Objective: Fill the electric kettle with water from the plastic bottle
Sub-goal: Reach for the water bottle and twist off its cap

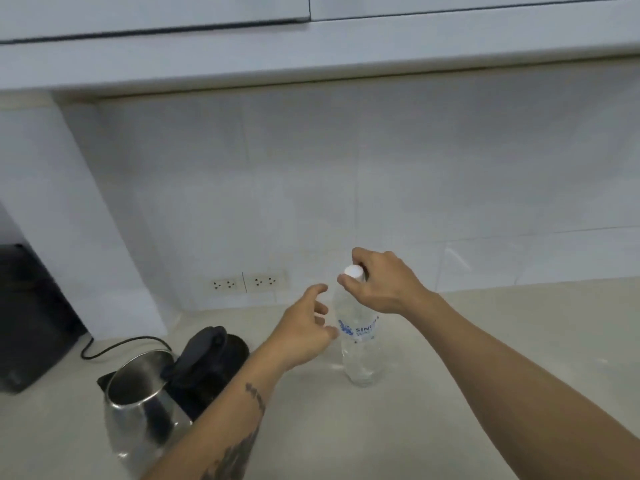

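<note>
A clear plastic bottle (360, 355) with a blue label stands upright on the countertop, its white cap (353, 271) on. My right hand (384, 285) is over the top with fingers closed around the cap. My left hand (304, 330) is open with fingers spread, just left of the bottle's body, close to it or barely touching. The steel electric kettle (145, 403) stands at the lower left with its black lid (204, 355) flipped open; my left forearm crosses in front of it.
A black appliance (31, 323) stands at the far left, and a black cord (117, 344) runs along the beige countertop (485, 341). Two wall sockets (247, 282) sit in the backsplash behind the kettle. White cabinets hang overhead.
</note>
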